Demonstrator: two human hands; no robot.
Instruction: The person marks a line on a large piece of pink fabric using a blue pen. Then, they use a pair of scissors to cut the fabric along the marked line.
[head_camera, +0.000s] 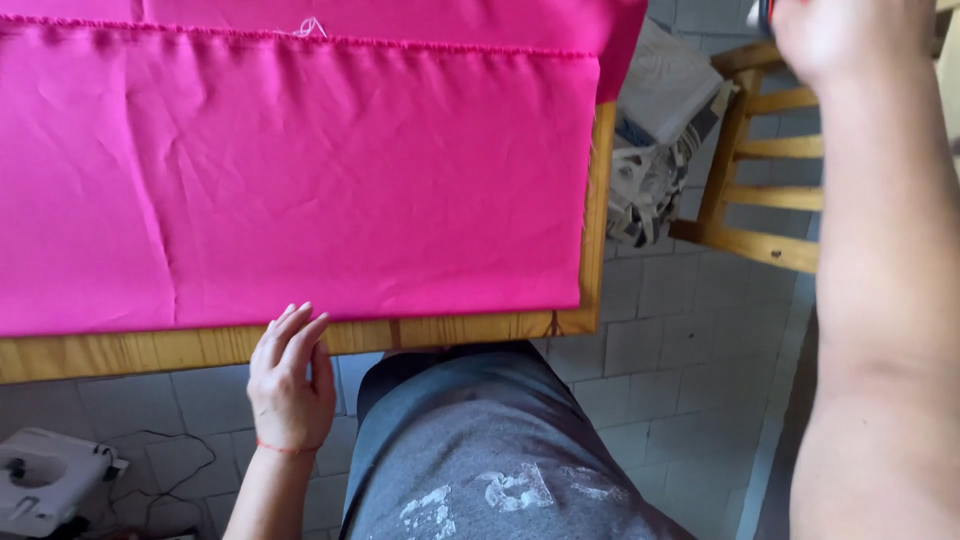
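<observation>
A large bright pink cloth (300, 170) lies flat over a wooden table (130, 350), with a folded hem line near the top. My left hand (290, 375) rests at the table's near edge, fingers together and touching the wood just below the cloth's lower border. My right arm reaches up along the right side; my right hand (840, 35) is at the top edge, blurred, beside a dark object partly out of frame. Whether it grips that object is unclear.
A wooden chair (765, 170) stands to the right of the table, with a pile of folded papers (665, 130) between them. A white machine (45, 480) with a cable sits on the tiled floor at lower left.
</observation>
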